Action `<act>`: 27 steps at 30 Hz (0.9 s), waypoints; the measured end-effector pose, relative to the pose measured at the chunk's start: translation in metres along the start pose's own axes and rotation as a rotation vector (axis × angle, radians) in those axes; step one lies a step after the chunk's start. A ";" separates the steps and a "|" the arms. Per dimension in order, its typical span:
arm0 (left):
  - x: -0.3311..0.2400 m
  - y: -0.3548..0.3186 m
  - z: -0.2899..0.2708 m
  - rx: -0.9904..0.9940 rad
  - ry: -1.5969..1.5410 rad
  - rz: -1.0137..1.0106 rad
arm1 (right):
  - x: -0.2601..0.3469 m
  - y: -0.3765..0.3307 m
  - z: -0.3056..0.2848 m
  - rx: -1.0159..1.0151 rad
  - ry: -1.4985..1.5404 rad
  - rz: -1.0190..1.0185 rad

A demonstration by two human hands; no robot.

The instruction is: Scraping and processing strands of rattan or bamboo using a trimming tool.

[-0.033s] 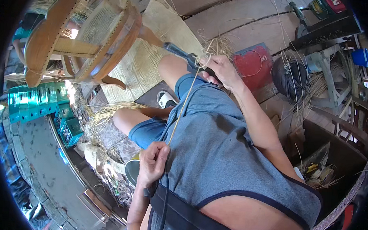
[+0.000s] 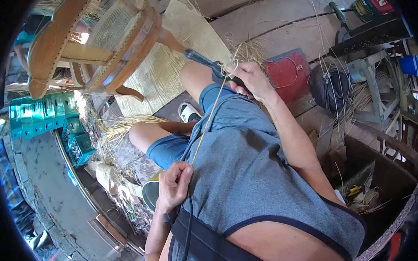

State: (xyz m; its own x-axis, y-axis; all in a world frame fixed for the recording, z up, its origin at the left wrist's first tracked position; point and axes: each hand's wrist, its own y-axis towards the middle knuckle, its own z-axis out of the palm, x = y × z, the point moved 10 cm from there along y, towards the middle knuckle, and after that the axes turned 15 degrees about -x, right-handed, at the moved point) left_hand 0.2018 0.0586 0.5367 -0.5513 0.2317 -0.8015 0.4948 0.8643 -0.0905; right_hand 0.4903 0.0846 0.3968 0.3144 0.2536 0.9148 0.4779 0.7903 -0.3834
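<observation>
A thin tan strand, like cane, [image 2: 210,116] runs taut between my hands across my lap. At its lower end my left hand [image 2: 174,185] pinches it beside my waist, thumb against curled fingers. My right hand [image 2: 249,78] closes on the upper end above my thigh, where a pale loop of strand curls at the fingertips. Against that hand lies a tool with a dark blue handle [image 2: 200,58] and a metal collar; its working end is hidden by fingers and thigh. A black cord [image 2: 188,232] hangs past my left wrist.
At upper left stands a wooden chair frame [image 2: 124,47] with woven cane, near a pale board [image 2: 160,77]. Green crates [image 2: 42,114] are at left, a red box [image 2: 284,73] and dark coil [image 2: 329,89] at right. A brown bin [image 2: 380,161] holds scraps.
</observation>
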 end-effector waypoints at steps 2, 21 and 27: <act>0.008 -0.004 -0.005 -0.007 -0.012 -0.023 | 0.007 0.007 -0.005 -0.021 0.085 0.022; -0.018 0.133 0.036 -0.085 -0.153 0.149 | 0.070 -0.028 0.020 -0.152 -0.244 -0.311; 0.007 0.138 0.101 0.099 -0.230 -0.046 | 0.027 -0.042 0.013 -0.193 -0.258 -0.188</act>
State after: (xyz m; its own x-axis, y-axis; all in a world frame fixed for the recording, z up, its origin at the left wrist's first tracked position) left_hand 0.3343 0.1346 0.4587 -0.4129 0.0752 -0.9077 0.5424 0.8209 -0.1787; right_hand 0.4681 0.0654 0.4396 0.0012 0.2660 0.9640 0.6611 0.7230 -0.2003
